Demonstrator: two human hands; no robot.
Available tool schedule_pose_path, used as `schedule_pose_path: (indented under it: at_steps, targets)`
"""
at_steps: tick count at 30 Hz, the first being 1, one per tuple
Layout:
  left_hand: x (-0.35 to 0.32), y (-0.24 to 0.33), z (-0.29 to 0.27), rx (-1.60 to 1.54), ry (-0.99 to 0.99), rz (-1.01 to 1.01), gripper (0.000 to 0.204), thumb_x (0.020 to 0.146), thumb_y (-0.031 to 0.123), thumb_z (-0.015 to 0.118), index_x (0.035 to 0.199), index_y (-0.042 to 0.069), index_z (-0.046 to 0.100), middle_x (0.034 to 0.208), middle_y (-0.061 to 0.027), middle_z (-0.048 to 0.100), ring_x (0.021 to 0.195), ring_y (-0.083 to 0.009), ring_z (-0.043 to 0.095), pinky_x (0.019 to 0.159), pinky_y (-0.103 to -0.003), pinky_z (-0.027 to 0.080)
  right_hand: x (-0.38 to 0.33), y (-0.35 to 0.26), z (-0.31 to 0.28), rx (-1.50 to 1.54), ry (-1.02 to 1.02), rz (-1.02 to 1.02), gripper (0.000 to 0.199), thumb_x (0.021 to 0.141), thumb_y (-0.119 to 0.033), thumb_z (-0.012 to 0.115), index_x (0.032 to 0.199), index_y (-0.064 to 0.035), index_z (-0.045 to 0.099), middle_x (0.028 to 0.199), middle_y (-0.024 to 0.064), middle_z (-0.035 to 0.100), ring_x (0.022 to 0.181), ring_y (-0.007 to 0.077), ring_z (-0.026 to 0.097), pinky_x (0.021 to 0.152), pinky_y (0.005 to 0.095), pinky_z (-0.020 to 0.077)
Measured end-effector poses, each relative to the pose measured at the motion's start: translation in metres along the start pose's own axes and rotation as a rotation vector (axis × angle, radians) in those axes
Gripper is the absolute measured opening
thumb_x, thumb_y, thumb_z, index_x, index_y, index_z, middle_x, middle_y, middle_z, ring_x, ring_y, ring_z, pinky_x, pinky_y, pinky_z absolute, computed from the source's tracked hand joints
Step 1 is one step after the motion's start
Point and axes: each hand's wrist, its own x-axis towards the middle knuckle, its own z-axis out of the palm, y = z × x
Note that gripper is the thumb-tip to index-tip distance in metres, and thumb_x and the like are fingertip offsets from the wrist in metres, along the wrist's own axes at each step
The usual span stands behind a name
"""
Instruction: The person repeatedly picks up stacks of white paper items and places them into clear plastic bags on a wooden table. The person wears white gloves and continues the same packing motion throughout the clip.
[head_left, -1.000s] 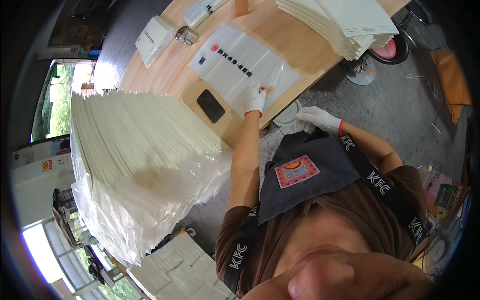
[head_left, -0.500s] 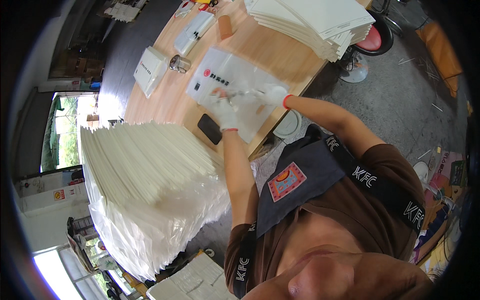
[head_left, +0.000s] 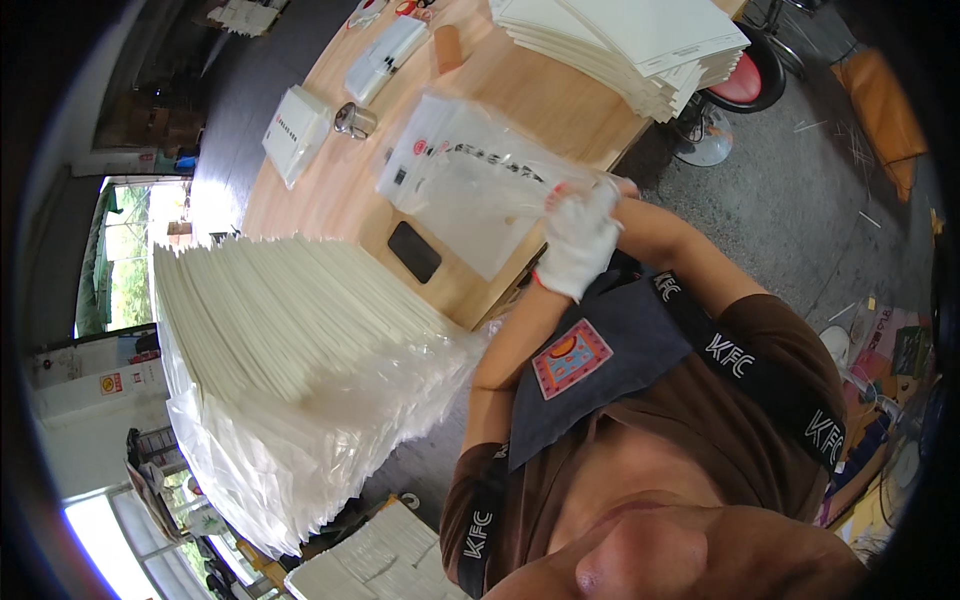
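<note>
My left hand [head_left: 578, 238], in a white glove with bare fingertips, reaches across to the table's near right edge. Its fingers are closed at the right end of a clear plastic bag [head_left: 500, 150] with dark and red print. That bag is raised and creased, slanting over other clear bags [head_left: 480, 240] lying flat on the table. My right hand [head_left: 612, 186] is right beside the left one and mostly hidden behind it. Its fingers cannot be made out.
Left of the bags lie a black phone [head_left: 414, 251], a metal cup [head_left: 355, 121] and a white packet [head_left: 297, 135]. A brown cylinder [head_left: 448, 48] stands farther back. Stacked white boards [head_left: 620, 45] occupy the far right. A tall plastic-wrapped sheet stack [head_left: 290, 350] rises near left.
My left hand has swung right, away from beside the phone, to meet my right hand. The printed top bag has been lifted and drawn rightward.
</note>
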Motion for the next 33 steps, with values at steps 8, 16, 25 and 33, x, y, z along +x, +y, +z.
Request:
schedule_pose_path:
  at_steps: [8, 16, 25, 33]
  targets:
    - [-0.029, -0.096, 0.05, -0.363, 0.404, -0.217, 0.017, 0.092, 0.015, 0.052, 0.105, 0.005, 0.058, 0.083, -0.0048, 0.062, 0.065, -0.0151, 0.058, 0.06, -0.03, 0.047, -0.032, 0.026, -0.044, 0.001, -0.093, 0.046, 0.029, 0.084, -0.039, 0.055, 0.101, -0.017, 0.063, 0.1, 0.0089, 0.063, 0.09, 0.0268, 0.06, 0.077, 0.0389, 0.0482]
    - [0.021, -0.11, 0.052, -0.883, 0.205, -0.496, 0.025, 0.093, 0.02, 0.053, 0.113, 0.003, 0.053, 0.093, -0.005, 0.059, 0.068, -0.0073, 0.051, 0.061, -0.022, 0.043, -0.082, 0.071, -0.215, -0.871, 0.299, 0.472, 0.032, 0.075, -0.026, 0.062, 0.099, -0.006, 0.055, 0.097, 0.0116, 0.059, 0.089, 0.0286, 0.06, 0.071, 0.0374, 0.0505]
    - [0.105, -0.057, 0.057, -1.79, -0.075, -0.577, 0.048, 0.094, 0.037, 0.043, 0.127, 0.002, 0.041, 0.118, -0.01, 0.055, 0.093, -0.0226, 0.059, 0.074, -0.037, 0.051, -0.102, -0.032, -0.22, -1.004, 0.166, -0.205, 0.02, 0.074, -0.028, 0.059, 0.082, -0.0097, 0.056, 0.081, 0.0059, 0.062, 0.069, 0.0227, 0.061, 0.059, 0.0346, 0.0478]
    - [0.05, -0.115, -0.005, -1.062, -0.334, -0.587, 0.031, 0.081, 0.008, 0.05, 0.108, -0.007, 0.055, 0.095, -0.0208, 0.064, 0.086, -0.0256, 0.066, 0.073, -0.034, 0.054, -0.162, 0.033, -0.168, 0.871, 0.585, 0.524, 0.039, 0.082, -0.029, 0.067, 0.112, -0.006, 0.057, 0.118, 0.0111, 0.057, 0.114, 0.0204, 0.052, 0.095, 0.0329, 0.0419]
